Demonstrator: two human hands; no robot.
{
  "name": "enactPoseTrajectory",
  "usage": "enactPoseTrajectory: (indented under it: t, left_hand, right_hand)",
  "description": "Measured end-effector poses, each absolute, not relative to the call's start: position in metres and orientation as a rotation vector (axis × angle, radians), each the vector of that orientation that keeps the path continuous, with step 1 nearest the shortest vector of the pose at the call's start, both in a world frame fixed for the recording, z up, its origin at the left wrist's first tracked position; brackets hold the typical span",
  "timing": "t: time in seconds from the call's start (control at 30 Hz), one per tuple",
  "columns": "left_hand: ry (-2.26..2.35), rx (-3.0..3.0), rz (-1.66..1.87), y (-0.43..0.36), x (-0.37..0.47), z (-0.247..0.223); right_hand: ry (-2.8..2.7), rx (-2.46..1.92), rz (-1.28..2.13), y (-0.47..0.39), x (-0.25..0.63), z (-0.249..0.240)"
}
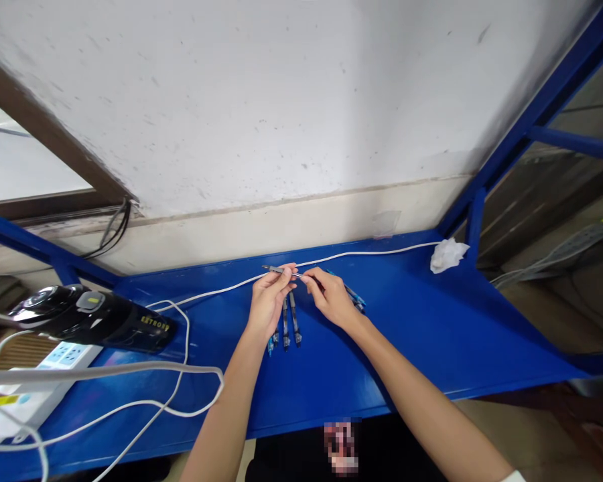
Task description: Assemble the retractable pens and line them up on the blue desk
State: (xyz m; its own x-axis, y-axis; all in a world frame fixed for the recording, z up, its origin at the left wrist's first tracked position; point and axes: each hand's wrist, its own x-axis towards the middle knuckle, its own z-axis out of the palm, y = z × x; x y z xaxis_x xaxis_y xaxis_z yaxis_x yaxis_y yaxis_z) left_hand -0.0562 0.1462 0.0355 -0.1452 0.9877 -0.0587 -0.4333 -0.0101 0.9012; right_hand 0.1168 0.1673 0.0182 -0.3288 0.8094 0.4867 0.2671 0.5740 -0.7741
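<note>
Left hand (270, 294) grasping a pen (273, 269), right hand (327, 292) pinching thin rod (296, 274) at its end, more pens (293, 320) on blue counter (412, 328)

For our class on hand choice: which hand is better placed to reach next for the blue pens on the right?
Probably the right hand: it is beside the blue pens, while the left hand is farther off. Both are busy at a pen, so the right may need freeing first.

slim clear plastic pens (294, 321), smooth glossy blue tabletop (412, 328), shiny black cylindrical bottle (118, 326), crumpled matt white papery wad (448, 256), matt speckled white wall (261, 100)
</note>
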Motion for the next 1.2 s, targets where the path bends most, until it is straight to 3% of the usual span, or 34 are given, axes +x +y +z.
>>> enactPoseTrajectory:
  t: [0.23, 0.47, 0.73, 1.0, 1.2]
  left_hand:
    - [0.956, 0.777, 1.493, 0.146, -0.057, 0.037]
    - [0.887, 0.853, 1.487, 0.147, -0.055, 0.037]
    - [0.85, 0.87, 1.506, 0.146, -0.053, 0.038]
    - [0.891, 0.974, 1.475, 0.143, -0.051, 0.042]
    - [0.853, 0.928, 1.491, 0.142, -0.052, 0.046]
  right_hand:
    - [-1.787, -0.822, 0.806, 0.165, 0.116, 0.024]
    - [-1.588, -0.81, 1.121, 0.167, 0.115, 0.025]
    - [-1.59, -0.803, 1.164, 0.168, 0.115, 0.023]
    - [-1.162, -0.656, 1.573, 0.172, 0.112, 0.023]
    - [-0.788, -0.658, 1.487, 0.188, 0.122, 0.031]
